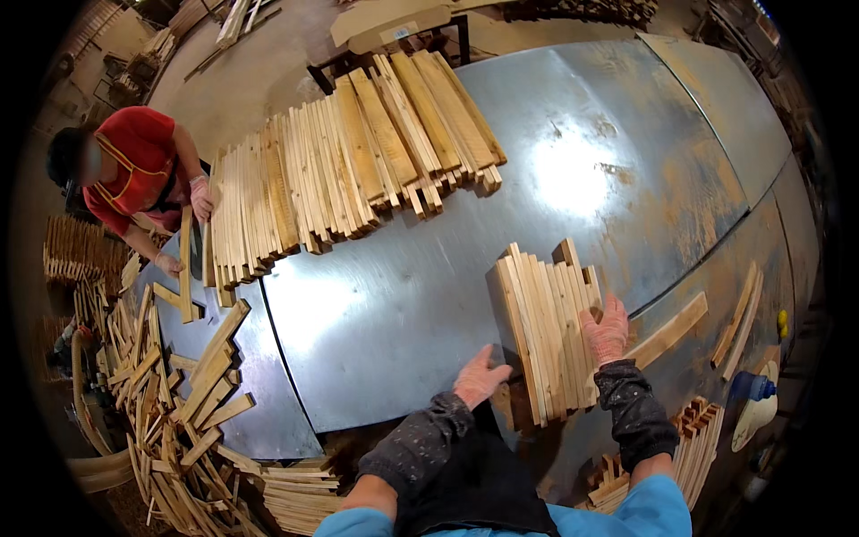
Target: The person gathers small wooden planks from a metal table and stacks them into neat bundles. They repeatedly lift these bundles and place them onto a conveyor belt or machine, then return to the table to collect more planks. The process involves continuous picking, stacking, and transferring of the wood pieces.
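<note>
A row of pale wooden strips [548, 336] stands side by side on the metal table in front of me, with uneven ends. My left hand [481, 378], in a thin pinkish glove, is just left of the row's near end. Its fingers are apart and hold nothing. At the row's right side, my right hand [608, 333], gloved alike, rests against the outermost strips with its fingers spread. A single wooden strip [669, 330] lies slanted just beyond that hand on the right.
A long row of wooden strips [304, 179] covers the table's far left. A co-worker in red [143, 170] handles a strip there. Loose strips [206, 385] pile up at left. At right are two strips [739, 318], a blue-capped bottle [753, 387] and another stack [698, 447].
</note>
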A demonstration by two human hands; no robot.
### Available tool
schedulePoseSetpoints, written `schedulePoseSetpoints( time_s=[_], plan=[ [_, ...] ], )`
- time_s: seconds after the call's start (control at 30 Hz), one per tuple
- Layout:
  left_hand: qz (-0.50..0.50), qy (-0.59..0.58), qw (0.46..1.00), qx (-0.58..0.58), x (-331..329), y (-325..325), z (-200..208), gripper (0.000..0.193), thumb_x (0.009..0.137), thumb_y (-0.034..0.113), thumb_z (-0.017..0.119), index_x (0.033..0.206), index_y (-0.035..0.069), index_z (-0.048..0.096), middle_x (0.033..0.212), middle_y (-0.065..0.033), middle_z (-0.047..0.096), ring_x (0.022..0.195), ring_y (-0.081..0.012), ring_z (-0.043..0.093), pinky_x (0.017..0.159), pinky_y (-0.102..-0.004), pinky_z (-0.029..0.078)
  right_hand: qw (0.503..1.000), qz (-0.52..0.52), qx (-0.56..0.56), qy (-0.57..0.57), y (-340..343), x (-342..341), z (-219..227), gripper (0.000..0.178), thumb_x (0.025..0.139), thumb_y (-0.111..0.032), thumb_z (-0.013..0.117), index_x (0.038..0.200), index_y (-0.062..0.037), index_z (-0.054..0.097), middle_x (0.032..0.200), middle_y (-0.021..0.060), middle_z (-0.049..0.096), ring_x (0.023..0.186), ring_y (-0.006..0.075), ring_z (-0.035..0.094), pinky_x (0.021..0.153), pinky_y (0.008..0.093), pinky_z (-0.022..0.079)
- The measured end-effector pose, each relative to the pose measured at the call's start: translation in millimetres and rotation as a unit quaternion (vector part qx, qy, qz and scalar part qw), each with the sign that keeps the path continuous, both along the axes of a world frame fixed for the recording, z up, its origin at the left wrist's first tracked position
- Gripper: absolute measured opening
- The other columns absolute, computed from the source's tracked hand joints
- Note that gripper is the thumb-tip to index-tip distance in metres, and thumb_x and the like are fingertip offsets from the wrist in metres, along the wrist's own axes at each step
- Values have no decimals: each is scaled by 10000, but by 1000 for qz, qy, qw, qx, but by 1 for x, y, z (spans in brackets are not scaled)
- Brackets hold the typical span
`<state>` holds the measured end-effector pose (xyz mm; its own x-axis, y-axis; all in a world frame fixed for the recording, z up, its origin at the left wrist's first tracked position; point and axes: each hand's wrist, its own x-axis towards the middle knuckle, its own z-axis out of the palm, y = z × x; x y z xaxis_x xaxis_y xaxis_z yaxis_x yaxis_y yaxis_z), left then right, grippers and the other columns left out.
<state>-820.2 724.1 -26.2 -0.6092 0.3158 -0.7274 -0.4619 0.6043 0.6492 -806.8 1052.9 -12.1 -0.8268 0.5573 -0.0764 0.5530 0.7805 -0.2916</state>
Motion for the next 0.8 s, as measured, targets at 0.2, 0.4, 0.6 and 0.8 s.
schedulePoseSetpoints(
  time_s=[0.2, 0.4, 0.6, 0.8],
  plan=[
    [140, 99, 976, -133, -41, -120, 0, 560, 926, 417, 738, 1323, 25, 705, 1237, -190, 771, 1163, -373, 718, 1033, -437, 551, 959, 189, -108, 181, -102, -105, 22, 747, 945, -392, 760, 1532, 22, 554, 1430, 261, 643, 1336, 440, 598, 1166, 508, 470],
    [162, 108, 957, -215, -36, -231, -10, 428, 911, 363, 774, 1178, 33, 726, 1099, -160, 784, 1049, -332, 740, 957, -427, 575, 945, 267, -188, -12, -248, -175, 30, 733, 985, -413, 712, 1591, -52, 511, 1501, 225, 612, 1422, 394, 555, 1195, 469, 451],
    [134, 80, 979, -130, -41, -261, -7, 412, 904, 385, 784, 1164, 70, 731, 1179, -158, 764, 1156, -354, 708, 1012, -445, 550, 955, 267, -125, -27, -347, -233, 9, 711, 977, -412, 695, 1559, -42, 522, 1453, 227, 625, 1389, 410, 560, 1164, 484, 465],
    [111, 37, 987, -114, -55, -266, 2, 475, 875, 440, 819, 1128, 50, 726, 1170, -160, 769, 1155, -350, 711, 1000, -447, 546, 969, 233, -84, -8, -368, -304, 19, 686, 973, -375, 697, 1539, -36, 510, 1430, 206, 632, 1371, 392, 568, 1164, 484, 459]
  ],
)
